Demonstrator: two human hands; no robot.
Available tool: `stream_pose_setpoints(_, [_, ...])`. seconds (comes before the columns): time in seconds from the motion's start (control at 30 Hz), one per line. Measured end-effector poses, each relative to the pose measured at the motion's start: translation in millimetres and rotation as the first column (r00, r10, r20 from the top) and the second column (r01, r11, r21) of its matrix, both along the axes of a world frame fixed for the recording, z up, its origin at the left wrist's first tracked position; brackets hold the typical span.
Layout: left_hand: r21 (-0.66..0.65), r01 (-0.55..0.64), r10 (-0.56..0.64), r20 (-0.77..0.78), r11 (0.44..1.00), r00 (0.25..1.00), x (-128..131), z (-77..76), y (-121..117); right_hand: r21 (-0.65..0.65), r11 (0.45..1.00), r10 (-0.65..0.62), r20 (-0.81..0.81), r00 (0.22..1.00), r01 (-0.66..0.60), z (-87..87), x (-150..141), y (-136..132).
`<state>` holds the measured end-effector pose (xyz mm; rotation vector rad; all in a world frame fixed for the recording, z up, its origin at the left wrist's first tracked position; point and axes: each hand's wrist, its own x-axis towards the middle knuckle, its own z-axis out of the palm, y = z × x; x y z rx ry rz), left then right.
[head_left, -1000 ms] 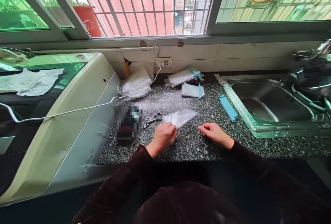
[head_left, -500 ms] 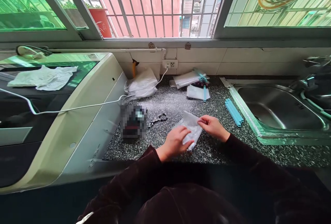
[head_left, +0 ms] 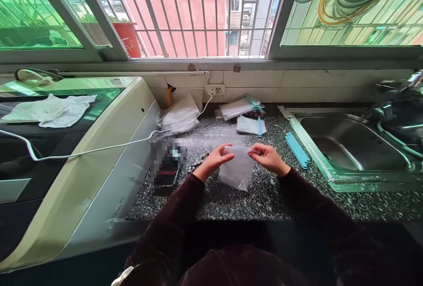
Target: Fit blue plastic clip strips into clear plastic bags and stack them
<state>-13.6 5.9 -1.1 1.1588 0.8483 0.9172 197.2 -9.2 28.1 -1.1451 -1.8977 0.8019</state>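
A small translucent plastic bag (head_left: 237, 170) hangs between my hands over the speckled counter. My left hand (head_left: 216, 159) pinches its upper left corner, thumb on the near side. At the opposite top corner, my right hand (head_left: 266, 157) grips the edge between thumb and fingers. The bag looks flat, its top edge stretched straight. Just left of my left hand lies a beaded string (head_left: 197, 162), partly hidden by that hand. Farther left is a dark, pixelated phone-like object (head_left: 168, 167).
Light-blue strips (head_left: 297, 150) lie right of my hands, beside the steel sink (head_left: 346, 140). Behind are stacked clear bags (head_left: 236, 109), a smaller bag pile (head_left: 249, 124) with a blue strip, and a crumpled plastic bag (head_left: 180, 114). A white cable (head_left: 109, 139) crosses the washing machine (head_left: 109, 162) to a wall socket (head_left: 215, 90).
My left hand has moved up from the bag's lower front to its top left corner. The bag, slanted before, is now spread between both hands. The view has tilted slightly upward.
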Motion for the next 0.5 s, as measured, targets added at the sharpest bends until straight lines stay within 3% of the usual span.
stream_pose_setpoints(0.13, [-0.075,-0.068,0.069,0.017,0.995,0.997,5,-4.3,1,-0.128,0.991,-0.057,-0.061,0.996,0.049,-14.8,-7,7])
stream_pose_setpoints(0.27, [-0.086,-0.112,0.111,-0.015,0.990,0.994,7,-4.4,-2,-0.132,0.985,-0.121,-0.063,0.991,0.112,-24.7,-14,8])
stream_pose_setpoints(0.5, [-0.064,-0.072,0.070,-0.029,0.995,0.997,8,-2.6,-7,-0.171,0.980,-0.113,-0.081,0.990,0.098,-24.8,-15,4])
